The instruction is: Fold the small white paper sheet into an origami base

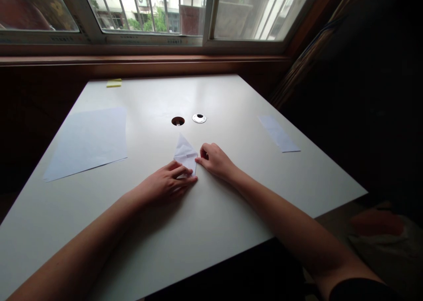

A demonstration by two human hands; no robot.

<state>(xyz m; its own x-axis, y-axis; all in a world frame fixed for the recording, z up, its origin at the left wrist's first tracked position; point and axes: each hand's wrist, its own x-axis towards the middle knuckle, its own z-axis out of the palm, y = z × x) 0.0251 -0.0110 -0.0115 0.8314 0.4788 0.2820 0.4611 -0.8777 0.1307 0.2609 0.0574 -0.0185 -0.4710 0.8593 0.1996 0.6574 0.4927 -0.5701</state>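
Note:
A small folded sheet of white paper (186,153) lies on the table, its pointed tip facing the window and creases crossing its middle. My left hand (170,180) lies over its lower left part, fingers apart and resting on the paper, so that corner is hidden. At the paper's right edge, my right hand (216,160) is closed, with thumb and fingertip meeting the edge. The right hand's other fingers are curled in.
White sheets (89,140) lie at the left of the white table (231,213). A narrow paper strip (278,133) is at the right. Beyond the folded paper are a round hole (178,121) and a silver ring cover (199,118). Yellow sticky notes (114,83) sit by the far edge.

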